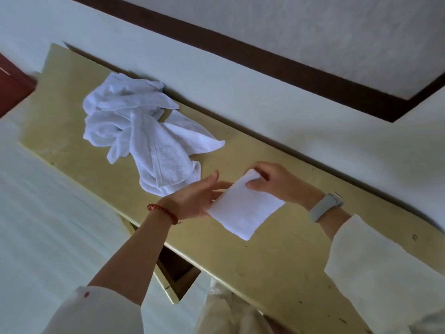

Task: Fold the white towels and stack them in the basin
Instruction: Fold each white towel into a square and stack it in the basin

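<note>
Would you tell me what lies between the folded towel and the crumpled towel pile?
In the head view, only the left hand and bare tabletop separate the folded towel from the pile.

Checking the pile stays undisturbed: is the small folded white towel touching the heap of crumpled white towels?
Apart. The head view shows bare yellow tabletop between the folded towel and the heap.

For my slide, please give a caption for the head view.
Both hands, left and right, hold a folded towel beside unfolded towels.
</note>
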`<state>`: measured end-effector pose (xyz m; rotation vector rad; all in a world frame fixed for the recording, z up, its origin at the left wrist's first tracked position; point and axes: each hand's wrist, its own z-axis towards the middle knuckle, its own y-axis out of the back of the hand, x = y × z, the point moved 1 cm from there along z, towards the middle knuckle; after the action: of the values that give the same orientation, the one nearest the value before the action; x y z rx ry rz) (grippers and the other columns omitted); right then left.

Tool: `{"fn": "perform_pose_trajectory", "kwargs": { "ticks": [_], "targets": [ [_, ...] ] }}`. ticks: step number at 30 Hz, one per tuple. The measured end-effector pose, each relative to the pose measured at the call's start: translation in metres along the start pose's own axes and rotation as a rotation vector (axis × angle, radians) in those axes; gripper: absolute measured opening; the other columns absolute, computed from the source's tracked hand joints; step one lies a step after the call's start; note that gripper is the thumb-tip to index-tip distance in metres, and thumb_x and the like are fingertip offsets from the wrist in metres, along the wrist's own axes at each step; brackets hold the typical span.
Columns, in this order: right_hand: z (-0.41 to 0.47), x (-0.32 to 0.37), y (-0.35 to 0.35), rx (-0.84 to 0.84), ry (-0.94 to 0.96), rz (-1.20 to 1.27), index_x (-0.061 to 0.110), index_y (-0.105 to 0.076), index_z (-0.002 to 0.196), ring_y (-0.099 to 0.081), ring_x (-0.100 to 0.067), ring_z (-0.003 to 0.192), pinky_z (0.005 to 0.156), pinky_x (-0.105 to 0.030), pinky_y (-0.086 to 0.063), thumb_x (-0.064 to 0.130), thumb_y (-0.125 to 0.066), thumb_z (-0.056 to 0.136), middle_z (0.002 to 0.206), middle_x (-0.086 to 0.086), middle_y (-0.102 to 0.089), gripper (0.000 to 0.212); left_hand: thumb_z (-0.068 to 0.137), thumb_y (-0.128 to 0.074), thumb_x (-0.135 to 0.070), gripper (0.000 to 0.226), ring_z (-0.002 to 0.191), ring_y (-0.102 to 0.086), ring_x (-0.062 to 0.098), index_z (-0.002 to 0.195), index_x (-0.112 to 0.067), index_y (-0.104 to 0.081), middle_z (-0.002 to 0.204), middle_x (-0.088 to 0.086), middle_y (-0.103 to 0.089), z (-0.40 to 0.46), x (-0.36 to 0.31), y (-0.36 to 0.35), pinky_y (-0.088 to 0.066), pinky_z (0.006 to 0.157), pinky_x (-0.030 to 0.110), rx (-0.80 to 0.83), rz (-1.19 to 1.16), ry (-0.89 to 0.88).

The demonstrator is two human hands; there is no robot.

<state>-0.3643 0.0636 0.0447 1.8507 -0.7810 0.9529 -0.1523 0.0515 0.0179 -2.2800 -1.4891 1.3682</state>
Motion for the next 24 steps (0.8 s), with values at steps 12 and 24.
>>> {"fn": "perform_pose_trajectory", "kwargs": {
  "ticks": [12,24],
  "targets": [
    [0.003,-0.015,-0.08,-0.103,-0.351,0.552,0.016,-0.053,0.101,-0.062,-0.017,0.089,0.076,-0.028,-0.044,0.029,-0.039,0.097,0.1,-0.002,-0.067,0.019,0.095,-0.044,-0.029,0.034,0.081,-0.056,0.019,0.1,0.002,-0.057,0.087,0.011,-0.059,-0.064,0.014,-0.028,-0.046,0.076,0.035,-0.744,0.438,-0.488],
    [-0.007,0.17,-0.253,-0.105,-0.019,0.518,0.016,-0.049,0.079,-0.044,-0.009,0.065,0.057,-0.019,-0.035,0.02,-0.048,0.091,0.072,0.004,-0.046,0.012,0.094,-0.046,-0.029,0.032,0.051,-0.031,0.009,0.068,-0.01,-0.042,0.058,-0.004,-0.035,-0.271,0.089,0.039,-0.026,0.043,0.014,-1.458,0.325,-0.586]
  ]
}}
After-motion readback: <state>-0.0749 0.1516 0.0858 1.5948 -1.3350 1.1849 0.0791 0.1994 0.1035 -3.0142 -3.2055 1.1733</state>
